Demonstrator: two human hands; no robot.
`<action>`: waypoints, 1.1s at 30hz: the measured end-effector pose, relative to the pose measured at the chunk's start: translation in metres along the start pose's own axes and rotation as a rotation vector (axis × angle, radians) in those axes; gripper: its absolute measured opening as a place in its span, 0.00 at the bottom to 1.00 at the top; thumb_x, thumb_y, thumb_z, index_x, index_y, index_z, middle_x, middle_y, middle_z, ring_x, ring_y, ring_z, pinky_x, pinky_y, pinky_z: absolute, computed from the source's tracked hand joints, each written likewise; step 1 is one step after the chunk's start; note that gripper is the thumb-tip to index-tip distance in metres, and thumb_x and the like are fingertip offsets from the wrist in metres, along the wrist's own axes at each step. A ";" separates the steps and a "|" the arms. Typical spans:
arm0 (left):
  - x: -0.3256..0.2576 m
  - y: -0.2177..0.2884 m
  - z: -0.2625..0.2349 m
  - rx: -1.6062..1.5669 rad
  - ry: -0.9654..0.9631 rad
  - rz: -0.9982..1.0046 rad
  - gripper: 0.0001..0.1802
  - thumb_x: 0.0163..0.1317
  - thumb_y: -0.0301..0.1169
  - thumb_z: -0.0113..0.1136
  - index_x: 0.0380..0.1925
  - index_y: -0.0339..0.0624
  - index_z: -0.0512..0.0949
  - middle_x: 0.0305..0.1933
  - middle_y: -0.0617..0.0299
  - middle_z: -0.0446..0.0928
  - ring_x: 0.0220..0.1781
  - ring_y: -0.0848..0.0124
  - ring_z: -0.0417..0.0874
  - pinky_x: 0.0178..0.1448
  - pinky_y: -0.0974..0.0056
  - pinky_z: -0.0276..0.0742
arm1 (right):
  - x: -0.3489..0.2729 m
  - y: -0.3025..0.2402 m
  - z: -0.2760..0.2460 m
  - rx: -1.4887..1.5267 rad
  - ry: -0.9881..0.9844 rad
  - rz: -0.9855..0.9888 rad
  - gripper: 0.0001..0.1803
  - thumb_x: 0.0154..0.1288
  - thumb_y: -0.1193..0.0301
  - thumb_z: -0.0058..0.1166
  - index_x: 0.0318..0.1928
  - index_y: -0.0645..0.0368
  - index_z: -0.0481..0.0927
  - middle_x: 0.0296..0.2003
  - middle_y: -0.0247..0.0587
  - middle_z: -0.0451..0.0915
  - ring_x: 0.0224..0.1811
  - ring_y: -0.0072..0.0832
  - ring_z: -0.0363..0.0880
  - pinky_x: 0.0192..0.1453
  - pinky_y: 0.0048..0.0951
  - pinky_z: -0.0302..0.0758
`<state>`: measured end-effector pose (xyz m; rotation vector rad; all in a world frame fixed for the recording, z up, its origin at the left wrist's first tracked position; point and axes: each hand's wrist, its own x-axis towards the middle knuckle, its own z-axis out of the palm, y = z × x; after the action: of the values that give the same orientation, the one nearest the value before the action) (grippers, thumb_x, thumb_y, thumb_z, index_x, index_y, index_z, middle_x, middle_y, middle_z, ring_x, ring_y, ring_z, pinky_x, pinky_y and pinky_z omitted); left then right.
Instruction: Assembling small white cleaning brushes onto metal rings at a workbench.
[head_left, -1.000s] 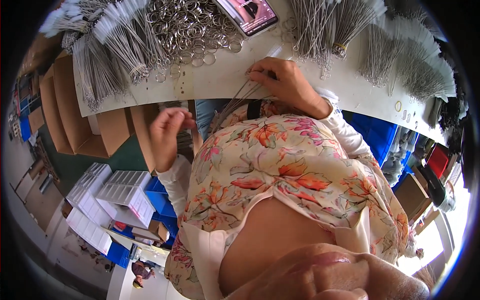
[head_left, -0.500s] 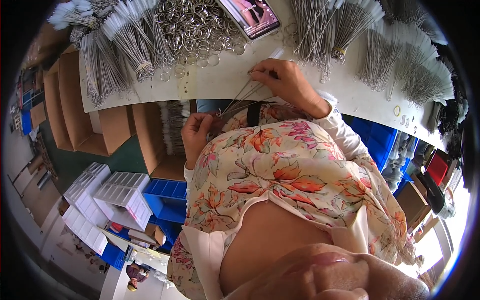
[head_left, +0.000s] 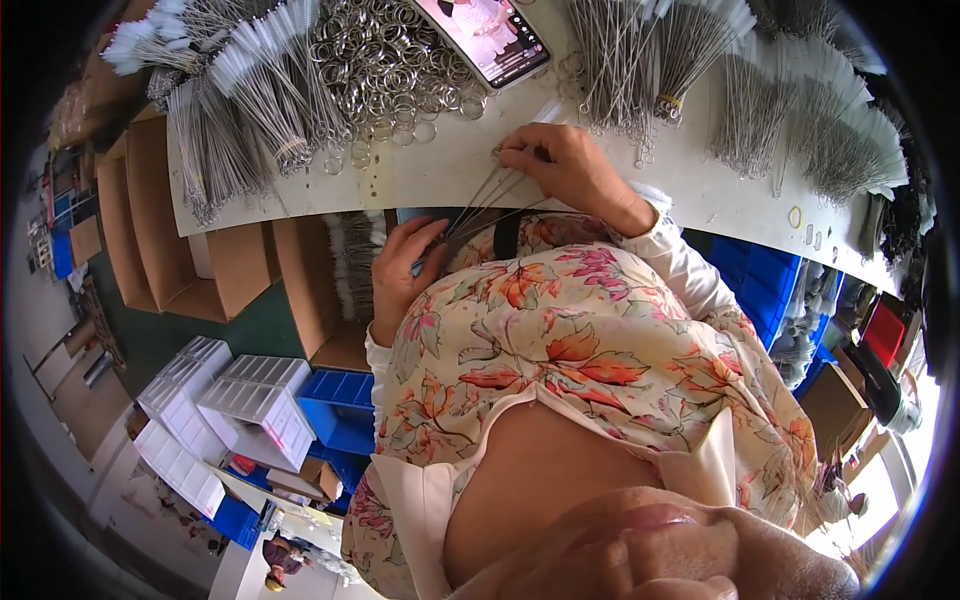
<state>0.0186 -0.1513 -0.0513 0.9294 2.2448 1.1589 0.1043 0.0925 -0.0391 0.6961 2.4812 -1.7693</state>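
1. Nearest me, at about 9 o'clock from my chest, my left hand [head_left: 402, 272] is curled shut around the lower ends of a few thin wire brushes [head_left: 478, 205], just under the table [head_left: 440, 170] edge.
2. Toward 12 o'clock, my right hand [head_left: 560, 165] pinches their looped tops on the table, fingers together.
3. Farther out, loose metal rings [head_left: 385, 60] lie heaped and many brush bundles [head_left: 240, 120] wait, so I judge most work remains.
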 end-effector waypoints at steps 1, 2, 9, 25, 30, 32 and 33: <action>0.002 0.009 0.000 0.013 -0.043 0.021 0.15 0.51 0.21 0.61 0.42 0.42 0.79 0.41 0.56 0.78 0.39 0.64 0.81 0.43 0.66 0.76 | 0.000 0.004 0.001 0.000 0.002 0.000 0.11 0.57 0.67 0.57 0.36 0.62 0.81 0.26 0.48 0.80 0.27 0.37 0.80 0.33 0.31 0.74; 0.002 0.013 0.000 0.026 -0.086 0.043 0.16 0.50 0.20 0.61 0.42 0.44 0.79 0.41 0.55 0.77 0.39 0.62 0.81 0.42 0.65 0.76 | 0.000 0.009 0.004 -0.001 0.022 -0.063 0.10 0.59 0.67 0.56 0.37 0.62 0.81 0.20 0.41 0.76 0.20 0.27 0.72 0.26 0.27 0.69; 0.010 0.001 -0.008 0.056 -0.198 0.091 0.15 0.49 0.21 0.61 0.40 0.44 0.79 0.42 0.56 0.76 0.38 0.61 0.81 0.40 0.64 0.77 | 0.001 0.001 0.000 -0.007 0.009 -0.020 0.10 0.57 0.68 0.57 0.35 0.62 0.81 0.26 0.48 0.80 0.27 0.38 0.80 0.33 0.31 0.74; 0.015 0.004 -0.015 0.035 -0.263 0.089 0.10 0.49 0.23 0.61 0.35 0.39 0.76 0.34 0.56 0.78 0.33 0.61 0.80 0.35 0.66 0.75 | 0.004 0.010 0.004 0.007 0.034 -0.116 0.11 0.62 0.67 0.55 0.38 0.62 0.81 0.15 0.33 0.72 0.14 0.16 0.66 0.19 0.23 0.63; 0.012 -0.007 -0.028 -0.145 -0.188 -0.086 0.07 0.54 0.22 0.60 0.34 0.38 0.76 0.27 0.61 0.77 0.26 0.73 0.78 0.29 0.71 0.72 | 0.002 0.002 0.001 0.094 -0.018 0.018 0.11 0.63 0.67 0.53 0.38 0.63 0.80 0.17 0.33 0.74 0.14 0.15 0.65 0.18 0.21 0.62; 0.017 0.003 -0.040 -0.329 -0.056 -0.245 0.05 0.58 0.23 0.59 0.35 0.37 0.76 0.26 0.66 0.76 0.24 0.78 0.75 0.29 0.73 0.71 | 0.002 -0.003 -0.005 0.149 -0.077 0.045 0.11 0.64 0.67 0.53 0.38 0.63 0.80 0.18 0.33 0.75 0.14 0.15 0.65 0.18 0.20 0.61; 0.020 0.005 -0.046 -0.330 -0.052 -0.245 0.05 0.58 0.23 0.59 0.35 0.37 0.76 0.26 0.66 0.76 0.24 0.78 0.75 0.29 0.73 0.71 | 0.001 -0.006 -0.007 0.201 -0.137 0.069 0.12 0.65 0.67 0.52 0.39 0.64 0.80 0.19 0.32 0.76 0.14 0.14 0.64 0.18 0.19 0.61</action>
<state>-0.0224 -0.1591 -0.0230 0.5310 1.9783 1.3193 0.1023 0.0973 -0.0315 0.6374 2.1879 -1.9867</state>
